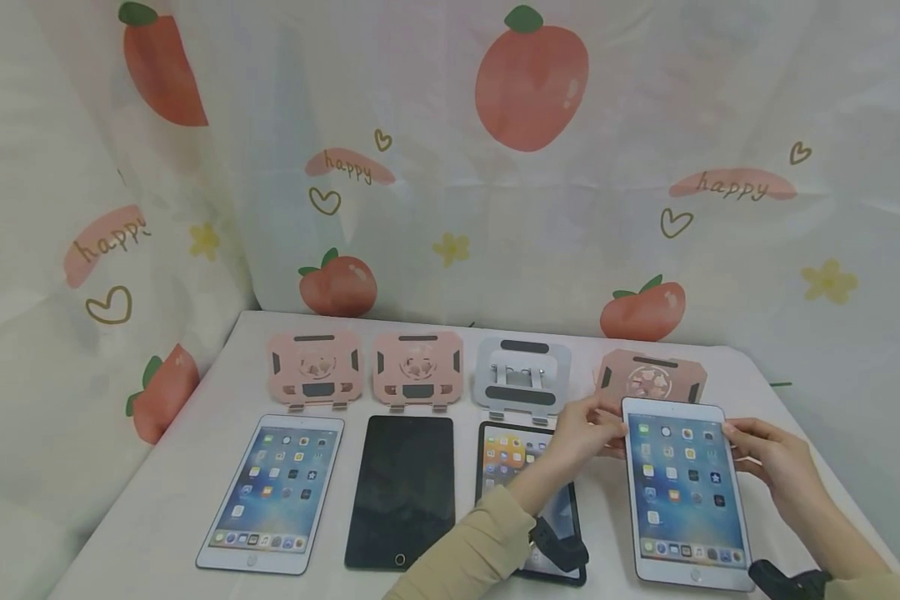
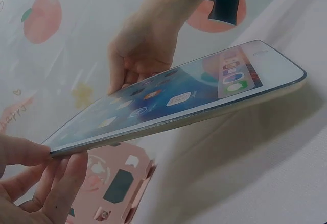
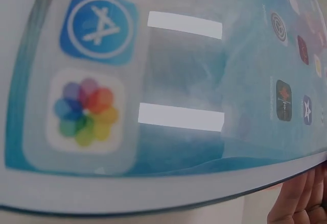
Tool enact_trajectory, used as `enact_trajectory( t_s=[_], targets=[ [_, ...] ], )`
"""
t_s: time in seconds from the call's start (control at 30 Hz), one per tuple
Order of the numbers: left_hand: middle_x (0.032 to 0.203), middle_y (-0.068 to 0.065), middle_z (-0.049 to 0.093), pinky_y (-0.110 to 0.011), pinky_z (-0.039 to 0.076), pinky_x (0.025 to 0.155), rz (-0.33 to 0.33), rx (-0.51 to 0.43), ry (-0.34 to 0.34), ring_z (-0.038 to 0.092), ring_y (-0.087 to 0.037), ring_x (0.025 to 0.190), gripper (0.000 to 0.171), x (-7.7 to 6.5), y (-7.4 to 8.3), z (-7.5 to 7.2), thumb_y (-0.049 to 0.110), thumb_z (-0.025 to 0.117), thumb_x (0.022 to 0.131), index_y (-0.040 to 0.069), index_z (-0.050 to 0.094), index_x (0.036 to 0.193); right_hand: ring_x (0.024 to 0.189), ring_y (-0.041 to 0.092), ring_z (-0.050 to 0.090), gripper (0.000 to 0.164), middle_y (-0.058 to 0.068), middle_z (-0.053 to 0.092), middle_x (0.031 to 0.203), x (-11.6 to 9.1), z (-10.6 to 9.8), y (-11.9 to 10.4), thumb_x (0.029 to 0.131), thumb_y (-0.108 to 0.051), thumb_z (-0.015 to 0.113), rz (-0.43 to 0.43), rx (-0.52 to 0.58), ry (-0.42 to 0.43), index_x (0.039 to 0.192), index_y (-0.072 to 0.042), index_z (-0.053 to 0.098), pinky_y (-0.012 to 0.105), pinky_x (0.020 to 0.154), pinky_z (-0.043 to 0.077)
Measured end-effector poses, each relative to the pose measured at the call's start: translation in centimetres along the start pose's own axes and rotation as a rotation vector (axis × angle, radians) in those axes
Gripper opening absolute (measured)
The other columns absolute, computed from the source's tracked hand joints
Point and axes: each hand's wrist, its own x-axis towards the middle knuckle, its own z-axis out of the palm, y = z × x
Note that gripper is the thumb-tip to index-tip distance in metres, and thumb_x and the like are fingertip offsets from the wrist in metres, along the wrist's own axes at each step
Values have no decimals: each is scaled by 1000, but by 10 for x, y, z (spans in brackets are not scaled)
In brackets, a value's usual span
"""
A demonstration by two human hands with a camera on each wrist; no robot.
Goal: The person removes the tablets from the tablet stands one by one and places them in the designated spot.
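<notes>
A white-framed tablet (image 1: 688, 492) with a lit blue home screen is held at its upper side edges by both hands. My left hand (image 1: 587, 435) pinches the left edge, thumb over the front and fingers beneath. The right hand (image 1: 776, 460) grips the opposite edge. In the left wrist view the tablet (image 2: 179, 99) is raised at a tilt, its shadow on the table. Just behind it stands a pink tablet stand (image 1: 648, 375), partly covered by the tablet and left hand. The right wrist view is mostly filled by the screen (image 3: 184, 76).
Left of the held tablet lie a black-framed tablet (image 1: 528, 442), partly under the left arm, a dark-screened tablet (image 1: 401, 492) and another white tablet (image 1: 273, 483). Behind them are a grey-white stand (image 1: 521, 375) and two pink stands (image 1: 417, 367). A printed curtain (image 1: 420, 100) backs the table.
</notes>
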Motion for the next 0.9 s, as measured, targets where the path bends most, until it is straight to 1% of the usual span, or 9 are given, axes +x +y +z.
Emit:
enact_trajectory(
  t_s=[0.13, 0.2, 0.33, 0.47, 0.53, 0.6, 0.7, 0.83, 0.9],
  targets=[
    [63, 0, 59, -28, 57, 53, -22, -14, 23, 63, -14, 55, 16, 0, -5, -1, -5, 69, 80, 9, 67, 85, 69, 2, 56, 17, -24, 60, 75, 1, 2, 4, 98, -32, 54, 31, -50, -12, 84, -39, 61, 16, 63, 51],
    [61, -1, 58, -28, 57, 51, -34, -7, 34, 63, -14, 54, 16, 0, -8, -1, -6, 69, 79, 10, 66, 84, 69, 1, 55, 17, -24, 59, 75, 1, 4, 5, 98, -32, 53, 50, -75, -20, 85, -39, 60, 17, 64, 51],
    [59, -2, 58, -27, 56, 50, -57, 21, 45, 63, -15, 53, 18, -1, -14, -1, -6, 69, 79, 11, 65, 82, 70, 2, 55, 17, -25, 59, 74, 1, 5, 10, 99, -32, 52, 98, -88, -33, 85, -38, 60, 19, 65, 52],
    [59, -2, 59, -27, 56, 51, -72, 55, 55, 66, -19, 54, 17, -2, -20, -1, -5, 69, 79, 11, 65, 82, 70, 2, 56, 17, -25, 59, 74, 1, 6, 15, 99, -30, 50, 149, -89, -41, 87, -34, 61, 19, 66, 53],
    [59, -2, 58, -29, 57, 51, -72, 50, 61, 68, -22, 56, 16, -3, -23, -1, -6, 69, 78, 9, 65, 83, 71, 2, 56, 16, -25, 59, 74, 3, 6, 17, 99, -29, 49, 169, -100, -43, 89, -31, 62, 20, 66, 53],
    [59, -2, 58, -30, 57, 51, -70, 51, 66, 69, -23, 56, 15, -4, -25, -2, -6, 69, 78, 7, 65, 83, 71, 3, 57, 15, -25, 59, 74, 5, 6, 19, 99, -30, 49, 188, -105, -47, 93, -26, 63, 20, 67, 54],
    [60, -1, 57, -31, 57, 51, -69, 26, 67, 69, -23, 58, 14, -4, -28, -3, -8, 67, 77, 5, 65, 83, 72, 3, 57, 21, -24, 59, 75, 8, 5, 21, 98, -30, 49, 211, -128, -57, 103, -15, 63, 21, 68, 54],
    [64, -2, 60, -29, 57, 52, -79, 29, 68, 70, -22, 60, 12, -5, -31, -4, -4, 68, 78, 6, 67, 85, 73, 3, 57, 41, -22, 59, 77, 9, 5, 23, 98, -32, 48, 220, -178, -69, 118, 4, 55, 20, 68, 54],
    [66, -4, 63, -29, 57, 54, -91, 40, 74, 70, -21, 62, 11, -5, -32, -5, -2, 68, 79, 7, 68, 86, 73, 3, 57, 49, -21, 59, 78, 9, 6, 24, 98, -33, 48, 219, -204, -68, 123, 9, 51, 20, 68, 55]
  ],
)
